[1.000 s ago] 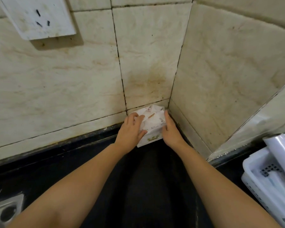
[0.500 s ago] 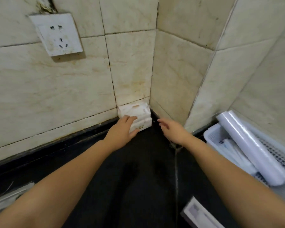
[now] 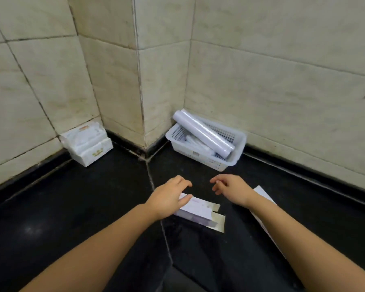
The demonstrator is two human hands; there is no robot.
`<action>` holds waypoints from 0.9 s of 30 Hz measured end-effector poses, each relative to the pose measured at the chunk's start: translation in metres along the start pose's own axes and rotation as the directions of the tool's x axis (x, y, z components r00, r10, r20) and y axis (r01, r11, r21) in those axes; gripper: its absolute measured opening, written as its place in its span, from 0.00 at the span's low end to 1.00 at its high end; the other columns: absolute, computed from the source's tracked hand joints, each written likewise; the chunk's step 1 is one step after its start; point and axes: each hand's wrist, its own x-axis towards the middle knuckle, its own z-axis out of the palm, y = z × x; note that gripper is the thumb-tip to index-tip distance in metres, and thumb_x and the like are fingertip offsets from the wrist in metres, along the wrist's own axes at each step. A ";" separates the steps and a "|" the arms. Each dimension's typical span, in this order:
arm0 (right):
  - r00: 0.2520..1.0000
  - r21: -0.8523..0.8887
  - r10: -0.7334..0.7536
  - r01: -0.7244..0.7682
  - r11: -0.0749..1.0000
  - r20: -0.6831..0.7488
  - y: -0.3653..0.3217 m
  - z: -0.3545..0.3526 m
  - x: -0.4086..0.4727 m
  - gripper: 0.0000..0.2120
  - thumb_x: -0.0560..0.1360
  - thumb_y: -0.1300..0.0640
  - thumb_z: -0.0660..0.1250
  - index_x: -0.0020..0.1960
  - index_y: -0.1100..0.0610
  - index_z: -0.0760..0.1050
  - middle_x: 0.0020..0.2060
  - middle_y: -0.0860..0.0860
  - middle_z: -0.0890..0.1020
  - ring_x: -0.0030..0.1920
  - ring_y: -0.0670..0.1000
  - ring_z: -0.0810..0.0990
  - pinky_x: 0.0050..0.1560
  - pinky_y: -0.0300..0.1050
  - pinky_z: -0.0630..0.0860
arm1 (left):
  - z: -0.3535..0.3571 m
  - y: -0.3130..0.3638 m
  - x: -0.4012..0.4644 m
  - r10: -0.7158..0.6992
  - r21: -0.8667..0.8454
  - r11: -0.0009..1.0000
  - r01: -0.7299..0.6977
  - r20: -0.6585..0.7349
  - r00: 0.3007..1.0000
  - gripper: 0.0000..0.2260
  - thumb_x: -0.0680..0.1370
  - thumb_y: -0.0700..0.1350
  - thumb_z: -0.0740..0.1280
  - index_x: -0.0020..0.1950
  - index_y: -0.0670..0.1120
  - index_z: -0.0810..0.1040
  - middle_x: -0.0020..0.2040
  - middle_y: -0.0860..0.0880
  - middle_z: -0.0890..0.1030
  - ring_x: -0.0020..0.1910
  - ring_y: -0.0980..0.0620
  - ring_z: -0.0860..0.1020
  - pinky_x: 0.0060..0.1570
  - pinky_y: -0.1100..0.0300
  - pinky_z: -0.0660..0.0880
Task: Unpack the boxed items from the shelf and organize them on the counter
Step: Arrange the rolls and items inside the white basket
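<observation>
A pale purple-and-white box (image 3: 198, 211) lies flat on the black counter (image 3: 82, 207) with its end flaps open. My left hand (image 3: 169, 197) hovers over its left end, fingers spread, thumb touching the box top. My right hand (image 3: 232, 187) hangs open just right of it, holding nothing. Two stacked white tissue packs (image 3: 88, 142) sit in the far left wall corner. A second white box (image 3: 263, 194) lies partly hidden under my right forearm.
A white perforated plastic basket (image 3: 238, 157) stands against the right wall, holding a roll of cling film (image 3: 202, 131) and other rolls. Beige tiled walls form a jutting corner between the tissue packs and the basket.
Both hands have left the tissue packs in the corner and pulled back toward me, right of the counter seam. The view has swung right, bringing the basket and the purple box into sight.
</observation>
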 end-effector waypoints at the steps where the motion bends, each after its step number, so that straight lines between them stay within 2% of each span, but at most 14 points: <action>1: 0.999 0.006 0.034 -0.034 0.999 -0.017 0.012 -0.003 -0.015 0.14 0.79 0.60 0.55 0.58 0.56 0.76 0.43 0.48 0.82 0.40 0.45 0.82 0.44 0.36 0.74 | 0.008 0.012 0.002 0.023 -0.005 1.000 -0.023 0.022 0.999 0.18 0.79 0.53 0.60 0.67 0.49 0.68 0.64 0.51 0.70 0.63 0.52 0.70 0.55 0.55 0.72; 4: 0.992 0.028 0.116 -0.115 0.993 -0.044 0.039 -0.011 -0.047 0.14 0.80 0.60 0.54 0.59 0.56 0.76 0.44 0.49 0.82 0.41 0.47 0.82 0.48 0.38 0.74 | 0.028 0.042 0.012 0.092 -0.022 0.996 -0.090 0.063 0.994 0.17 0.79 0.53 0.59 0.67 0.50 0.68 0.63 0.51 0.71 0.62 0.53 0.70 0.56 0.56 0.72; 9: 0.981 0.046 0.168 -0.164 0.985 -0.093 0.068 -0.031 -0.056 0.14 0.80 0.60 0.54 0.58 0.56 0.77 0.46 0.50 0.82 0.41 0.46 0.80 0.40 0.26 0.71 | 0.045 0.067 0.055 0.140 -0.017 0.990 -0.139 0.066 0.988 0.16 0.78 0.54 0.60 0.65 0.51 0.70 0.62 0.52 0.72 0.60 0.53 0.72 0.54 0.54 0.74; 12: 0.982 0.030 0.148 -0.146 0.989 -0.117 0.077 -0.049 -0.034 0.15 0.79 0.61 0.53 0.60 0.57 0.76 0.47 0.52 0.82 0.43 0.47 0.81 0.45 0.34 0.73 | 0.044 0.065 0.093 0.109 -0.029 0.994 -0.107 0.053 0.993 0.16 0.78 0.53 0.60 0.65 0.52 0.70 0.61 0.52 0.73 0.59 0.53 0.73 0.55 0.55 0.74; 17: 0.988 0.030 0.068 -0.064 0.997 -0.141 0.071 -0.065 0.032 0.15 0.78 0.60 0.56 0.61 0.57 0.76 0.50 0.53 0.83 0.49 0.51 0.81 0.55 0.45 0.77 | 0.033 0.033 0.146 -0.005 -0.039 0.999 0.004 -0.015 1.000 0.14 0.78 0.49 0.61 0.64 0.50 0.71 0.58 0.51 0.76 0.55 0.53 0.76 0.53 0.54 0.76; 22: 0.985 0.008 -0.027 0.029 1.000 -0.168 0.053 -0.055 0.113 0.14 0.77 0.61 0.58 0.59 0.57 0.79 0.57 0.54 0.82 0.56 0.53 0.79 0.57 0.41 0.72 | 0.019 -0.025 0.188 -0.069 -0.008 0.998 0.069 -0.070 0.995 0.13 0.77 0.44 0.62 0.61 0.45 0.74 0.55 0.45 0.78 0.54 0.48 0.76 0.55 0.52 0.74; 27: 0.999 0.011 -0.008 0.008 1.000 -0.035 0.045 -0.030 0.190 0.18 0.77 0.60 0.59 0.66 0.56 0.73 0.64 0.55 0.77 0.62 0.54 0.76 0.64 0.47 0.72 | 0.006 -0.083 0.239 -0.161 -0.007 0.987 0.161 -0.015 0.987 0.12 0.79 0.41 0.59 0.60 0.43 0.76 0.57 0.44 0.79 0.54 0.47 0.76 0.56 0.51 0.73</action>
